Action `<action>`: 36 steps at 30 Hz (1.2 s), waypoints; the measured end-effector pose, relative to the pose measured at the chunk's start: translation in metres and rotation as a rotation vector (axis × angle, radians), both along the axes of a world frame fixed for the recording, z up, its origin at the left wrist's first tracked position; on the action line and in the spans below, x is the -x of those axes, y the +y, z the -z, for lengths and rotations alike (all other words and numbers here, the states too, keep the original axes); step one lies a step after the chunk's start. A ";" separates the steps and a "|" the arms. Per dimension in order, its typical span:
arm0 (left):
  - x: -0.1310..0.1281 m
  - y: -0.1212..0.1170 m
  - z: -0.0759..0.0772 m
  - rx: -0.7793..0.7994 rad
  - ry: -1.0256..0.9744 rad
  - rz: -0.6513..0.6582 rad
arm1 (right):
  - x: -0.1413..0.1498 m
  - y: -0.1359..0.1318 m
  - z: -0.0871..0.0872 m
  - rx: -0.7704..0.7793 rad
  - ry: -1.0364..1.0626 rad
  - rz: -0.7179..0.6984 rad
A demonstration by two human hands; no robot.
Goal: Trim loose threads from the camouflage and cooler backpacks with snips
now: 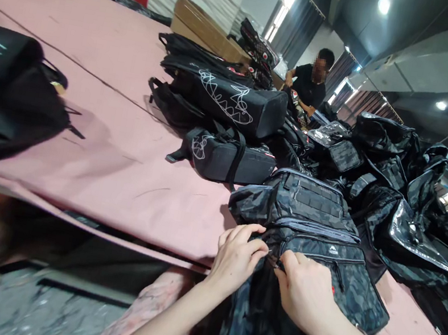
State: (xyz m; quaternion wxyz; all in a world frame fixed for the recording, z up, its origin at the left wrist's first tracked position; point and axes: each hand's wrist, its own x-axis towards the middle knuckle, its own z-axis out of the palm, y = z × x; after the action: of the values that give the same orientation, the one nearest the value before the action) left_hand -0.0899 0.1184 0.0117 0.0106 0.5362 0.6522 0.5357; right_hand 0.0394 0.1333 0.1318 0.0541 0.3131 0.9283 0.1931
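Camouflage backpack (325, 208), both hands (234, 259) pinching probably its edge

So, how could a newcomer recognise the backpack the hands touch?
At the pink table, find the left hand and right hand, close together. They work on a camouflage backpack; its visible white peak-shaped logo separates it from the bags behind.
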 end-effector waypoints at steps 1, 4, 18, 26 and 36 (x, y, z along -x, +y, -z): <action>0.000 0.000 0.000 -0.016 -0.017 0.003 | 0.000 0.001 0.000 0.003 0.007 0.000; 0.001 0.000 0.007 -0.051 -0.076 0.001 | 0.002 0.004 0.002 0.022 0.033 -0.003; -0.006 0.001 0.025 -0.138 -0.266 -0.043 | 0.013 0.010 0.003 0.055 -0.023 -0.060; -0.006 0.004 0.027 -0.153 -0.281 -0.052 | 0.014 0.013 0.010 0.044 -0.024 -0.128; 0.011 -0.021 -0.008 -0.230 -0.392 0.112 | -0.059 -0.004 0.055 0.195 0.527 -0.262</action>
State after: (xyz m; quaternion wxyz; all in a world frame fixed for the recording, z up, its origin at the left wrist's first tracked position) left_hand -0.1012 0.0971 0.0194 0.1056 0.4549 0.5415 0.6991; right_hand 0.0983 0.1288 0.0769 -0.1842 0.2234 0.9569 0.0208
